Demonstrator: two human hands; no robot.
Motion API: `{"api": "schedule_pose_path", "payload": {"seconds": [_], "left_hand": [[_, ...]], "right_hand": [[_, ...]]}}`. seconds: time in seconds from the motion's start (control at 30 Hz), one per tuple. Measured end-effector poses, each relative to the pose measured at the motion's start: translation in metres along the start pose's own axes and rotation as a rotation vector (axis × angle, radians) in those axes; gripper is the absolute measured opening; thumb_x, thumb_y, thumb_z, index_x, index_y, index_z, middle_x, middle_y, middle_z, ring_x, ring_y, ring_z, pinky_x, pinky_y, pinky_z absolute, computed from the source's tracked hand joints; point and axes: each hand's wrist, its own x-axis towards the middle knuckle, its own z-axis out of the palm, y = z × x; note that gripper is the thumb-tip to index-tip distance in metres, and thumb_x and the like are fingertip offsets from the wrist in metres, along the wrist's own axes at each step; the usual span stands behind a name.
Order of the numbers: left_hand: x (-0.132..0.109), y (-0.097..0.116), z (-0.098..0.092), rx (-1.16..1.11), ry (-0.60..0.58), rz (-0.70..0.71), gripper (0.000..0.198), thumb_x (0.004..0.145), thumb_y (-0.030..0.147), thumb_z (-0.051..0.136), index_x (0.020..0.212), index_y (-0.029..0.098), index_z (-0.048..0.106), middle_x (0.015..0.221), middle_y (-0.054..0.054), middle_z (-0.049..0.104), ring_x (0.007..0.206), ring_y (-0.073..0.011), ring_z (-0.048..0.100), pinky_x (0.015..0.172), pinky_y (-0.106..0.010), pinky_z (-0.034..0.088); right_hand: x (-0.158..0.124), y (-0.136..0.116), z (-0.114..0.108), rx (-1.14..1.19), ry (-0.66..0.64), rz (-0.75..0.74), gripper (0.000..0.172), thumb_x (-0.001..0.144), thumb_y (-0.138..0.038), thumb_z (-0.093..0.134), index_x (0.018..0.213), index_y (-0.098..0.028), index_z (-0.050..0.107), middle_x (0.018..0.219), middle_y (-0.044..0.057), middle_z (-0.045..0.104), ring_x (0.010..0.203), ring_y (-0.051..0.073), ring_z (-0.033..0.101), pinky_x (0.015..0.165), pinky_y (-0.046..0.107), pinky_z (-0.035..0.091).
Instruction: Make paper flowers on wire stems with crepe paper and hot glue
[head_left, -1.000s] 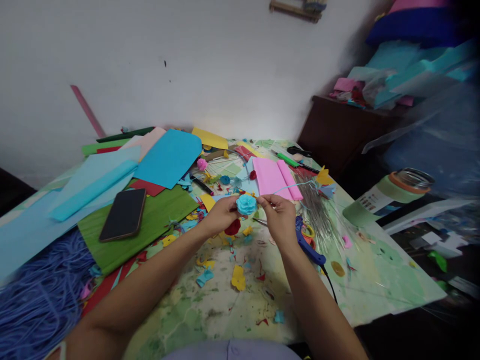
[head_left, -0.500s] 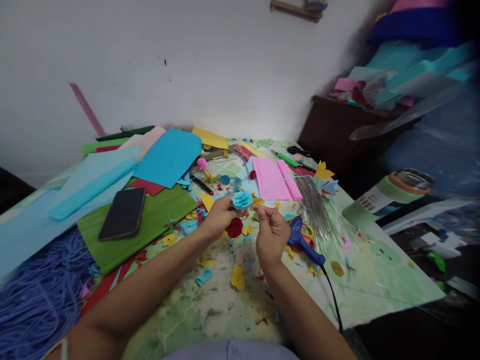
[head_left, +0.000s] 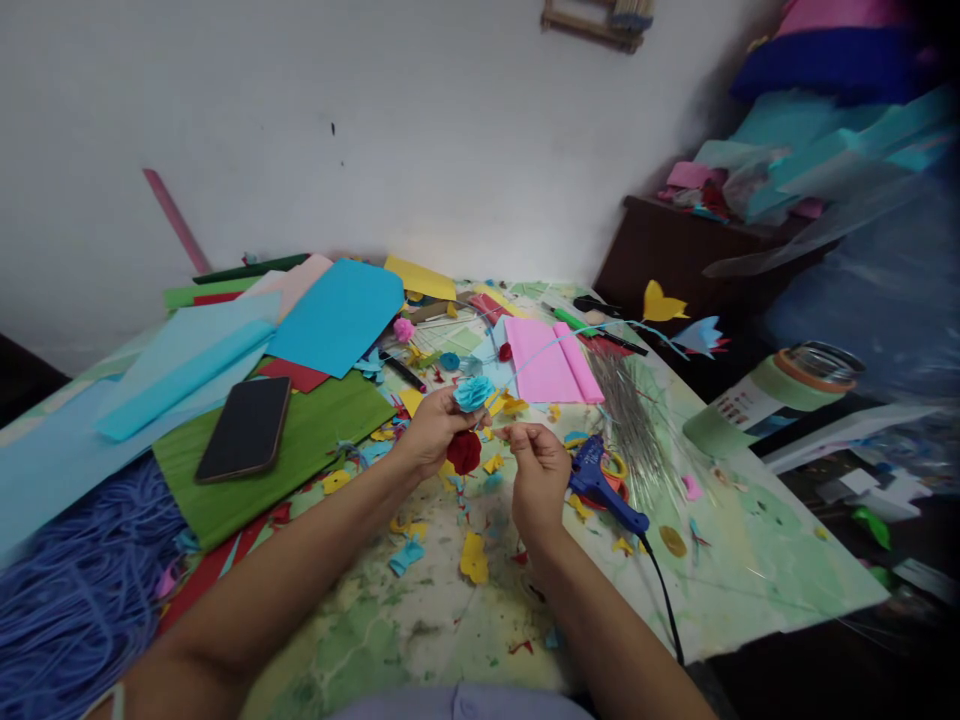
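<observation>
My left hand (head_left: 435,432) is closed around the base of a light-blue ruffled paper flower (head_left: 474,393). A dark red paper flower (head_left: 465,453) shows just under those fingers. From beside the blue flower a thin light-blue stem (head_left: 555,345) arcs right, toward a yellow paper flower (head_left: 662,302) and a pale blue one (head_left: 703,337) in the air past the table edge. Close by, my right hand (head_left: 541,475) has thumb and index finger pinched together; what lies between the tips is too small to make out. Yellow paper petals (head_left: 510,404) appear between the hands.
A blue glue gun (head_left: 606,485) with a black cord lies right of my right hand, beside a bundle of thin wires (head_left: 637,420). Paper sheets (head_left: 337,315), a phone (head_left: 244,428) and blue cords (head_left: 82,600) are at left. A bottle (head_left: 772,395) stands at right.
The yellow and pale blue flowers on the right have swung up and outward with the stem. My right hand has shifted slightly down and left; the blue flower has tilted.
</observation>
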Motion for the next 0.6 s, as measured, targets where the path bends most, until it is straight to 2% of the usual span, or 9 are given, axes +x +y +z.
{"api": "schedule_pose_path", "payload": {"seconds": [0.07,0.17,0.27,0.4,0.6], "left_hand": [[0.001,0.004,-0.003,0.061,-0.009,0.054,0.02,0.059,0.021,0.071,0.072,0.014,0.058,0.059,0.001,0.058,0.058,-0.0119,0.053,0.059,-0.025,0.04],[0.0,0.01,-0.002,0.072,-0.015,0.077,0.019,0.059,0.019,0.071,0.07,0.015,0.057,0.058,0.002,0.057,0.057,-0.0113,0.052,0.06,-0.025,0.039],[-0.003,0.009,0.002,-0.009,-0.053,0.007,0.021,0.057,0.019,0.073,0.069,0.014,0.056,0.057,0.002,0.058,0.055,-0.0096,0.05,0.058,-0.023,0.038],[-0.008,0.001,0.01,-0.138,-0.116,-0.104,0.021,0.055,0.018,0.074,0.067,0.013,0.057,0.056,0.002,0.058,0.052,-0.0086,0.049,0.056,-0.022,0.036],[-0.014,-0.017,0.015,-0.213,-0.246,-0.237,0.019,0.056,0.016,0.074,0.071,0.012,0.062,0.058,0.0,0.06,0.052,-0.0077,0.048,0.054,-0.021,0.033]], "right_hand": [[0.004,0.005,-0.001,0.04,0.032,0.058,0.02,0.079,-0.033,0.056,0.069,-0.017,0.062,0.068,0.001,0.064,0.069,0.015,0.057,0.07,0.028,0.042],[0.013,0.016,-0.001,0.09,-0.007,0.145,0.022,0.076,-0.036,0.058,0.066,-0.017,0.06,0.064,0.0,0.062,0.065,0.014,0.054,0.068,0.027,0.041],[0.023,0.031,-0.002,0.116,-0.078,0.248,0.024,0.072,-0.038,0.06,0.062,-0.017,0.059,0.06,-0.001,0.059,0.057,0.011,0.049,0.061,0.025,0.039],[0.032,0.042,-0.001,0.134,-0.137,0.3,0.024,0.07,-0.039,0.06,0.059,-0.017,0.057,0.052,-0.002,0.056,0.048,0.01,0.043,0.053,0.023,0.036],[0.029,0.033,0.005,0.174,-0.188,0.363,0.016,0.068,-0.034,0.056,0.06,-0.02,0.057,0.04,-0.005,0.049,0.04,0.012,0.046,0.046,0.025,0.037]]}}
